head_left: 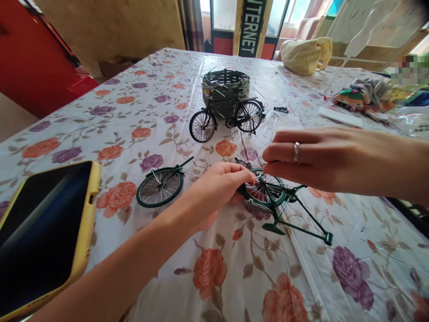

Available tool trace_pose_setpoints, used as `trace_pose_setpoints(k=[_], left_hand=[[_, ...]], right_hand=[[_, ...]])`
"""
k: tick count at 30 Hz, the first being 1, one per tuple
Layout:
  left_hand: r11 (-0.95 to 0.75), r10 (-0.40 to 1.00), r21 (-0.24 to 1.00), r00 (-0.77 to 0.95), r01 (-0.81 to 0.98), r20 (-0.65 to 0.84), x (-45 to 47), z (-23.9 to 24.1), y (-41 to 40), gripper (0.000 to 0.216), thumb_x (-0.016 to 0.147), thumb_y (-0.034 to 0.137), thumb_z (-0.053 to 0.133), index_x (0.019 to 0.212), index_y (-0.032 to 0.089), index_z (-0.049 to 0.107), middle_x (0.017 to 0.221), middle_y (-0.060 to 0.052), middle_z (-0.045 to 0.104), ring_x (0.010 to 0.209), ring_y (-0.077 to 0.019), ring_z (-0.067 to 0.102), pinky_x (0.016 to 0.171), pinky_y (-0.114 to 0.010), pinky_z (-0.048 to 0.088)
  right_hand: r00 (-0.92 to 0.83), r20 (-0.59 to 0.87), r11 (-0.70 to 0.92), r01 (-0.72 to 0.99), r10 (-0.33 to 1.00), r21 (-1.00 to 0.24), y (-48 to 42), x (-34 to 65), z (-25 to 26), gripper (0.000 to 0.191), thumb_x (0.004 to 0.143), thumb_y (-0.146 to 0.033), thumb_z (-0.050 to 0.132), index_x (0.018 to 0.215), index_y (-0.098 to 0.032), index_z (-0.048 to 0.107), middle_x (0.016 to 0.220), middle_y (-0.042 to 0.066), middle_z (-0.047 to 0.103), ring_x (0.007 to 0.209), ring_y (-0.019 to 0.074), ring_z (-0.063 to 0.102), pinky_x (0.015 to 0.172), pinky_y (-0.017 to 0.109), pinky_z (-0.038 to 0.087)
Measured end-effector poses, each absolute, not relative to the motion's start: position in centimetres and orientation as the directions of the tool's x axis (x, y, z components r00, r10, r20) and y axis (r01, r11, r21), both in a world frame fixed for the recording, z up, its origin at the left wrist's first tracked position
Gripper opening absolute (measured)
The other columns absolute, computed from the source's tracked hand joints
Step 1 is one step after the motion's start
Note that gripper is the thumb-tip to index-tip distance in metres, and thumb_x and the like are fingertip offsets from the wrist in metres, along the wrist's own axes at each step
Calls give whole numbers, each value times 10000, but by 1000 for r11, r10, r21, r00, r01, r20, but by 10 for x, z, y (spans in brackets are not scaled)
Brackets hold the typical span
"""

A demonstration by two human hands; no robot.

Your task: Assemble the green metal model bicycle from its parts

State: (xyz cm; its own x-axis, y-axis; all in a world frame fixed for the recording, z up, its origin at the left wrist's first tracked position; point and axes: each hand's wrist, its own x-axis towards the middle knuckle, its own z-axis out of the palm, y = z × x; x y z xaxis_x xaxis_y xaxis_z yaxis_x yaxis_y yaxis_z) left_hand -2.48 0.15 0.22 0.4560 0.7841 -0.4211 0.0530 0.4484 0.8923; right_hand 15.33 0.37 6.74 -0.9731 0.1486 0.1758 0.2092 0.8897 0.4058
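Observation:
A dark green model bicycle frame (283,213) lies on its side on the flowered tablecloth, its spoked rear wheel (264,194) in place and its saddle toward me. My left hand (216,190) pinches the wheel end of it between thumb and fingers. Over the wheel's far right side reaches my right hand (311,161), a silver ring on one finger. Its fingers are pressed together close to the hub; what they hold, if anything, is hidden. Left of my hands a separate green front wheel (161,188) with its mudguard and fork lies flat.
Beyond my hands, an assembled black model bicycle (231,117) stands before a dark woven basket (225,82). A yellow-cased phone (43,241) lies at the left. Toward the back right are a small black part (280,109), a yellow bag (301,56) and crumpled cloth (372,94).

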Motion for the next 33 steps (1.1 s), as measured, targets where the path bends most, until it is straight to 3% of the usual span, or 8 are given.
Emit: trace_pose_setpoints(k=[7,13,33], left_hand=[[458,780,888,464,34,-420,-26,2,1,90,689,229,580,647,149,585,656,-3,580,579,-84,534,534,-188,437],[457,784,888,449,49,-428,-26,4,1,92,670,221,587,626,140,582,666,-10,567,572,-81,518,510,-180,424],[449,768,890,476,78,-429,-27,1,1,105,681,256,573,638,160,582,677,-5,582,577,-98,536,550,-218,442]], right_hand=[[-981,165,931,155,105,331,15,153,71,267,833,-46,321,908,-148,556,936,36,521,932,131,468,811,294,442],[-980,112,947,191,166,259,18,151,73,268,836,-56,313,879,-150,560,946,35,515,933,125,454,808,289,428],[-978,175,943,163,115,291,16,151,69,246,828,-52,337,824,-148,563,879,36,529,872,132,470,739,282,451]])
